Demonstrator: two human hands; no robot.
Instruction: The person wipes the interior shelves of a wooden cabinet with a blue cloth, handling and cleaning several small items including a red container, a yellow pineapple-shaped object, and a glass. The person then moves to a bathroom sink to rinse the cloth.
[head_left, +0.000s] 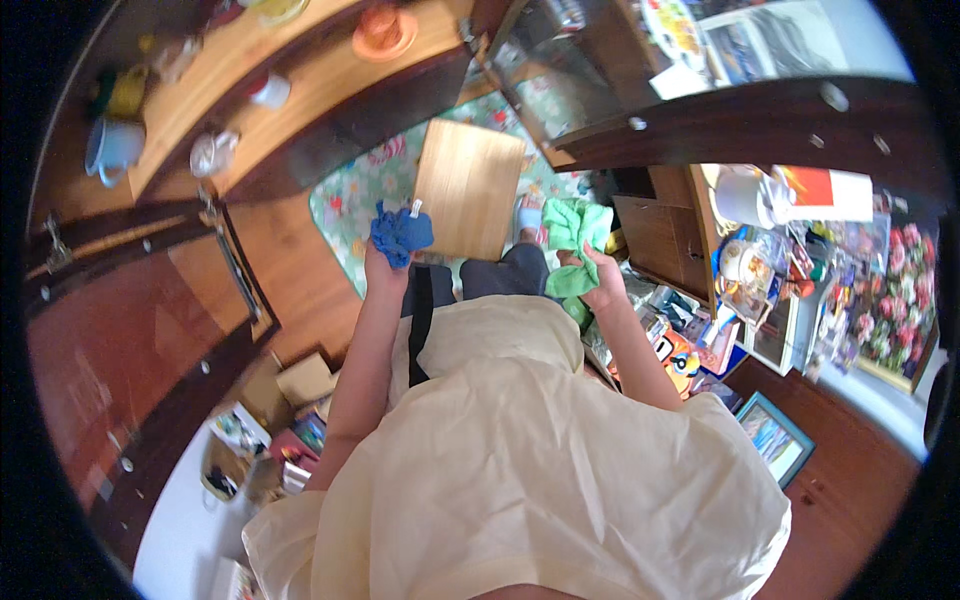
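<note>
My left hand (386, 262) is closed on a crumpled blue cloth (401, 234) that has a small white tag. A light green cloth (576, 225) is bunched in my right hand (592, 274), with folds hanging above and below the fingers. Between and beyond the two hands is a square wooden stool or board (470, 187); which of these it is, I cannot tell. It stands over a green patterned mat (337, 202). The blue cloth is close to its left edge.
Wooden shelves (300, 52) at the upper left hold an orange cup and saucer (384, 34), a blue mug (115, 150) and glassware. Glass-paned cabinet doors (135, 337) stand open at both sides. A cluttered desk (705, 232) is at right, a framed picture (776, 439) below it.
</note>
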